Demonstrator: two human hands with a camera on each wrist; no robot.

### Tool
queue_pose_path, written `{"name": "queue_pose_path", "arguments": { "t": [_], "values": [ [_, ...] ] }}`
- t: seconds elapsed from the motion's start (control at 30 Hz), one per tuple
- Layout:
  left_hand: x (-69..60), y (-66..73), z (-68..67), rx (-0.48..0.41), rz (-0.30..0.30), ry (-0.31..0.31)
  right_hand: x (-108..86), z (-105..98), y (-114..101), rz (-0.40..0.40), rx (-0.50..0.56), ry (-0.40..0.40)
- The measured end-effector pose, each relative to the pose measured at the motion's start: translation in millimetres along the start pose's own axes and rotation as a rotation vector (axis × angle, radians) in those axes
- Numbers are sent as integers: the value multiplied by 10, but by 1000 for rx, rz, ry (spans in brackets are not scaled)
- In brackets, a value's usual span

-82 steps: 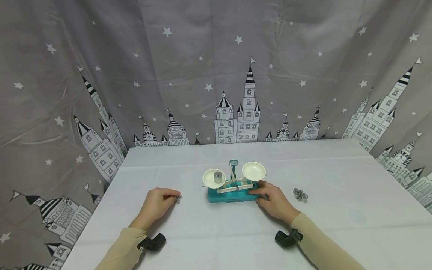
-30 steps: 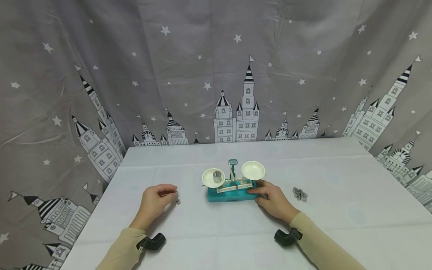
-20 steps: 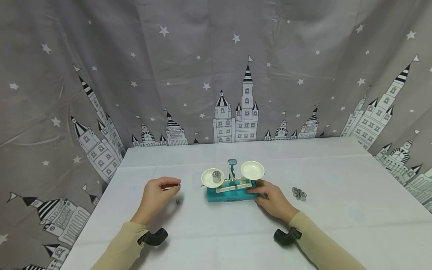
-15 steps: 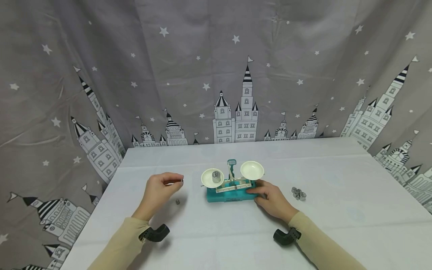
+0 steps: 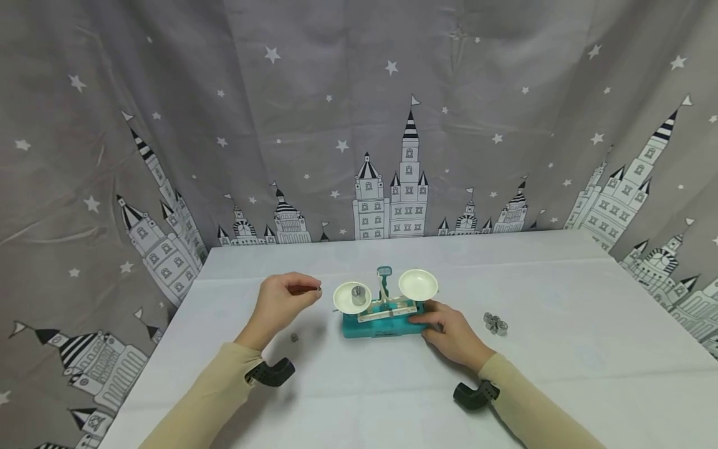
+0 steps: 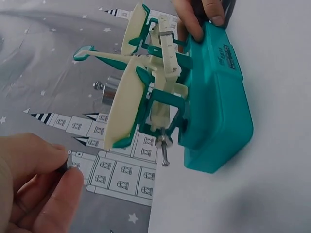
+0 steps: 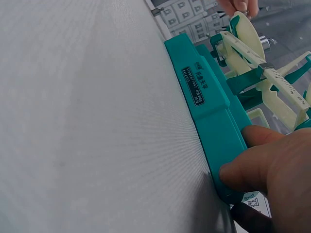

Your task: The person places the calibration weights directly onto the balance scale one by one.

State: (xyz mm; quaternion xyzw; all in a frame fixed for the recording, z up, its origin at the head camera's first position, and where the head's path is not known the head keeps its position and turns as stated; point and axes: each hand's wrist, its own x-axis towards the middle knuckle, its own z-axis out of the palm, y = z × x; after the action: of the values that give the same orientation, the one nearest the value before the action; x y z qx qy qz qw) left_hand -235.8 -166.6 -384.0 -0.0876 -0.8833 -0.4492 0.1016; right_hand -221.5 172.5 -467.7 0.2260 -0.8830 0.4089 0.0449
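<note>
A teal student tray balance (image 5: 374,328) stands on the table with two cream pans. Its left pan (image 5: 342,302) bears a silver cylindrical weight (image 5: 358,295), while nothing lies in the right pan (image 5: 418,285). Left of that pan, my left hand (image 5: 280,307) is raised, pinching a tiny metal weight (image 5: 319,289) between thumb and fingertips; the fingers mostly hide it. My right hand (image 5: 452,334) grips the right end of the base, thumb (image 7: 243,170) on the front and fingers behind. Below my left hand, another small weight (image 5: 294,337) lies on the cloth.
Several metal weights (image 5: 495,323) lie clustered to the right of my right hand. A white cloth (image 5: 387,399) covers the table. Behind it hangs a grey curtain (image 5: 314,75) printed with castles and stars.
My left hand has lifted a tiny weight off the table and moved up and right toward the left pan, leaving one small weight behind. The right hand has stayed on the balance.
</note>
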Motion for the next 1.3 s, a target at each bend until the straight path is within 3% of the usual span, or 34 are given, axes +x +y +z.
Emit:
{"name": "queue_pose_path", "arguments": {
  "t": [0.2, 0.53, 0.9, 1.3],
  "values": [
    [62, 129, 82, -3, 51, -25, 3, -6, 5, -6, 1, 2],
    [140, 261, 232, -29, 41, -75, 6, -4, 5, -31, -3, 3],
    [159, 312, 331, 59, 132, -98, 16, 2, 10, -36, -19, 3],
    [163, 335, 361, 124, 172, -108, 6, -1, 5, -27, -12, 4]
  ]
}}
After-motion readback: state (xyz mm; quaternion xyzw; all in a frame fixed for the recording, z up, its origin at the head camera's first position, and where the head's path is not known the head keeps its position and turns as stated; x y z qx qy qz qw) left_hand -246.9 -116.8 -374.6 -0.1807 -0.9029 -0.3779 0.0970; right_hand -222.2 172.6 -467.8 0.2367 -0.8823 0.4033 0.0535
